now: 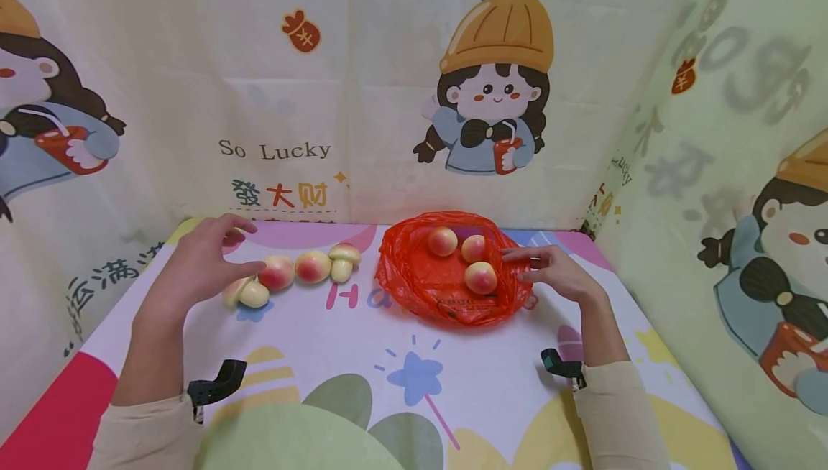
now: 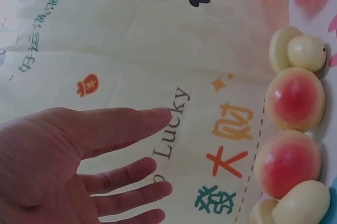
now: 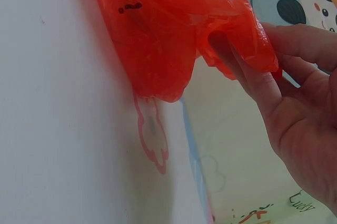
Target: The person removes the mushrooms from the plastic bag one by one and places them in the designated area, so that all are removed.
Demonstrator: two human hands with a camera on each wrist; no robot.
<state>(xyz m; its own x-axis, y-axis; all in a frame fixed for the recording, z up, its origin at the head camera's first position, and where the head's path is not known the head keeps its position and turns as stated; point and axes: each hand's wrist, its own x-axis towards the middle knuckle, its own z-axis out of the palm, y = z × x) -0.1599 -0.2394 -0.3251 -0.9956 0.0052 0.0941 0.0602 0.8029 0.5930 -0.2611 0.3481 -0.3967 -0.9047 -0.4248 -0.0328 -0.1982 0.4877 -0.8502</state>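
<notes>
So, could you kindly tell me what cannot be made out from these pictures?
- Head view: the small black print on the crumpled red plastic bag is too tiny to read.
- Left wrist view: the bottom edge cuts off part of the nearest cream-coloured, rounded mushroom; the top edge cuts off most of the bag.
- Right wrist view: red film hides some fingertips of the right hand, and the bag's contents cannot be seen.

Cartoon-printed backdrop (image 1: pixel 388 82), "So Lucky" lettering (image 1: pixel 274 150), colourful tablecloth (image 1: pixel 504 376)
</notes>
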